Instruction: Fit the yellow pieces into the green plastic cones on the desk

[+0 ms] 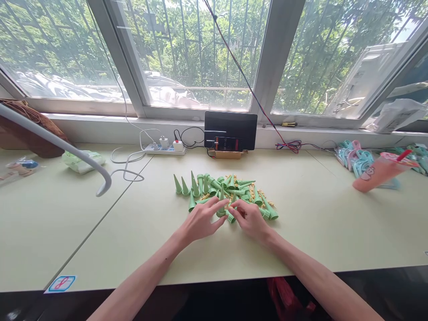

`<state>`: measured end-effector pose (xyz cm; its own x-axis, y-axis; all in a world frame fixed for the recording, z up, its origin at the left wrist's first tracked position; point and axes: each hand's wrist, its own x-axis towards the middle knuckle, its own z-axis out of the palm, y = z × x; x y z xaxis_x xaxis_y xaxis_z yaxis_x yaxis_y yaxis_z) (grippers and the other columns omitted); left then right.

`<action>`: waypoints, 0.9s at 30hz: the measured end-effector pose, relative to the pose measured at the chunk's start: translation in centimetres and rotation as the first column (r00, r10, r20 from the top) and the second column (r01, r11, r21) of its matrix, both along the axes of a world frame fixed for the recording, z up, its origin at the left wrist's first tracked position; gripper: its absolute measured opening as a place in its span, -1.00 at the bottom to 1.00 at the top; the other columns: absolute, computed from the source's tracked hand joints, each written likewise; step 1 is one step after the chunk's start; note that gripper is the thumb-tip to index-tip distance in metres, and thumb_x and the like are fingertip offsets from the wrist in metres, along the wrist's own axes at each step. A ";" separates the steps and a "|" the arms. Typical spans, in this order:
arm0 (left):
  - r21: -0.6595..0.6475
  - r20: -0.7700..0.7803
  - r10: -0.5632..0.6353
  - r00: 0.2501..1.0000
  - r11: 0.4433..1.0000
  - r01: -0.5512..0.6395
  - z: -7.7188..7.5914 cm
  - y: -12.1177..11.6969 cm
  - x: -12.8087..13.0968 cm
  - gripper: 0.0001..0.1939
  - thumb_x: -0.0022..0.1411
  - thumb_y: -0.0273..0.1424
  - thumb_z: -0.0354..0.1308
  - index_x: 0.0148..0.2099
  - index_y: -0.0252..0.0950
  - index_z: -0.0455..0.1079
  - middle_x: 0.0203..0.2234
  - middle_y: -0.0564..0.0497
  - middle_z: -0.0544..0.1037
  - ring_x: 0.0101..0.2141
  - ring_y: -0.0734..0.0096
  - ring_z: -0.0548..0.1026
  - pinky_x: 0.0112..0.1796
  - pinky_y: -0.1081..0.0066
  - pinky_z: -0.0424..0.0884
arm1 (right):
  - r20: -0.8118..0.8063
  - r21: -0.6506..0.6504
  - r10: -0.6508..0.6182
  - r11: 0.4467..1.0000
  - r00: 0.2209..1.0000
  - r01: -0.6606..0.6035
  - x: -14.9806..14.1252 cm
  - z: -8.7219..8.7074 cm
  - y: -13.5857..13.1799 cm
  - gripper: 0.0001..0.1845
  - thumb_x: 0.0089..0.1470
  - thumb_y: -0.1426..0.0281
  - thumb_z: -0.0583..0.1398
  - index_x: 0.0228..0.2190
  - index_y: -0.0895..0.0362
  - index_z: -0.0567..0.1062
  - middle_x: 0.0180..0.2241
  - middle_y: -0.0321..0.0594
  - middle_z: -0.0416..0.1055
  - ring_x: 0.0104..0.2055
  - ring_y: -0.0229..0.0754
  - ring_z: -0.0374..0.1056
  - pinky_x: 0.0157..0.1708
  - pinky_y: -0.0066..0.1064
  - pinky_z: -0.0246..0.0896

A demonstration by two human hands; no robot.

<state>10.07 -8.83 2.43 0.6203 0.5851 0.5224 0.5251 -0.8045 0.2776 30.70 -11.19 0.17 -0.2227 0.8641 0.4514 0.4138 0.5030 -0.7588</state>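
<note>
In front of me lies a pile of green plastic cones (230, 191), several of them upright and others on their sides. Small yellow pieces (267, 200) are scattered among and behind them. At the near side of the pile, my left hand (203, 218) has its thumb and fingers curved around an upright green cone (221, 207). Close against it, my right hand (250, 218) pinches with thumb and forefinger what looks like a small yellow piece, mostly hidden by the fingertips. Another green cone (230, 217) lies just below the fingertips.
Behind the pile, a black tablet (230, 127) leans by the window with a phone (228, 144) before it. A power strip (165, 151) with white cables is at left. On the right stand a pink drink cup (377, 174) and bagged clips (357, 158). A grey curved bar (67, 145) crosses the left side.
</note>
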 end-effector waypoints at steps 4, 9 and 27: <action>0.003 -0.005 -0.001 1.000 1.000 0.001 0.1 -0.1 0.0 -0.63 0.32 -0.33 0.12 0.15 -0.24 0.33 -0.28 0.00 0.47 -0.64 0.62 0.16 -0.54 0.50 0.30 | 0.003 -0.008 -0.001 1.000 1.000 0.001 0.0 0.0 0.0 -0.75 0.28 0.23 0.10 -0.37 0.11 0.42 -0.67 -0.45 0.11 -0.63 -0.33 -0.05 -0.58 -0.46 -0.05; 0.001 -0.018 -0.001 1.000 1.000 0.001 0.1 -0.1 0.0 -0.64 0.31 -0.32 0.13 0.14 -0.23 0.34 -0.31 0.02 0.46 -0.64 0.61 0.15 -0.54 0.51 0.28 | -0.004 -0.028 0.014 1.000 1.000 -0.014 0.0 0.1 0.0 -0.71 0.29 0.23 0.08 -0.40 0.13 0.40 -0.65 -0.43 0.11 -0.62 -0.34 -0.06 -0.58 -0.47 -0.07; 0.004 -0.010 0.006 1.000 1.000 -0.006 0.0 0.0 0.0 -0.65 0.33 -0.32 0.12 0.13 -0.25 0.35 -0.28 -0.01 0.47 -0.65 0.63 0.15 -0.54 0.51 0.28 | 0.027 -0.014 0.005 1.000 1.000 -0.005 0.1 0.0 -0.1 -0.81 0.25 0.29 0.13 -0.24 0.15 0.46 -0.67 -0.49 0.06 -0.63 -0.35 -0.07 -0.57 -0.47 -0.10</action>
